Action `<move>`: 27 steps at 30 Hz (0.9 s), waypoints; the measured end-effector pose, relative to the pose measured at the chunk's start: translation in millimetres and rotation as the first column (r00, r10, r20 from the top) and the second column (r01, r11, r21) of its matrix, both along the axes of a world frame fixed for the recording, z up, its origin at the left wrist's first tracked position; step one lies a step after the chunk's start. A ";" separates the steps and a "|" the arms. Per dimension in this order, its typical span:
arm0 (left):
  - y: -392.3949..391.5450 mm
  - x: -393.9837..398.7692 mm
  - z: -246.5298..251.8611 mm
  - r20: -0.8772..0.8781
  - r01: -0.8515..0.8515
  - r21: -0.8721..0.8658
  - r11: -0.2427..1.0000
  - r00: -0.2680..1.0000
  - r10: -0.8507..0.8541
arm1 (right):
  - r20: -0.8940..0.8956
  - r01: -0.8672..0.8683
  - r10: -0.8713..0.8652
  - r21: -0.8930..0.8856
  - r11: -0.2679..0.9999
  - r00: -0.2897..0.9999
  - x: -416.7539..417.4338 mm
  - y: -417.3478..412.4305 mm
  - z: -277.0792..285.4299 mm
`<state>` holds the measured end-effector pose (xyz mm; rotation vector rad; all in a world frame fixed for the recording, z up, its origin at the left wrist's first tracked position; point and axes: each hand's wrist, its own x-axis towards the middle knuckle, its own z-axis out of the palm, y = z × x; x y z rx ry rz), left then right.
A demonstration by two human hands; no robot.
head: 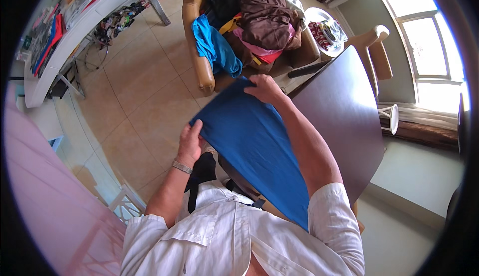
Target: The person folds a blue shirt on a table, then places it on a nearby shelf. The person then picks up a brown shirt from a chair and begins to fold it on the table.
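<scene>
A dark blue cloth [247,137] stretches between my hands and slants down to the right, over part of the dark table. My left hand [191,141] grips its near left corner, thumb on top. At the far corner, my right hand [265,89] pinches the edge between thumb and fingers. The lower end of the cloth runs beneath my right forearm toward my white shirt. Just beyond the right hand, a bright blue garment [217,47] hangs over the front of a tan armchair [205,72].
A heap of clothes, with a brown garment [265,17] on top, fills the armchair. The dark table [336,118] stands at my right. Folded clothes lie on a round white stool [318,16]. A long white table [89,17] holds more clothes at the left. Pink sheer fabric [48,193] hangs at lower left.
</scene>
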<state>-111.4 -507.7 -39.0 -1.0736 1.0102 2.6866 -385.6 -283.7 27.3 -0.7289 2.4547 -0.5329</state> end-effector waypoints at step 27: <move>96.6 10.2 158.2 -0.285 -0.391 -0.920 -0.011 0.690 -0.666 | 0.219 0.409 -0.350 -0.367 0.836 0.911 67.3 143.5 152.8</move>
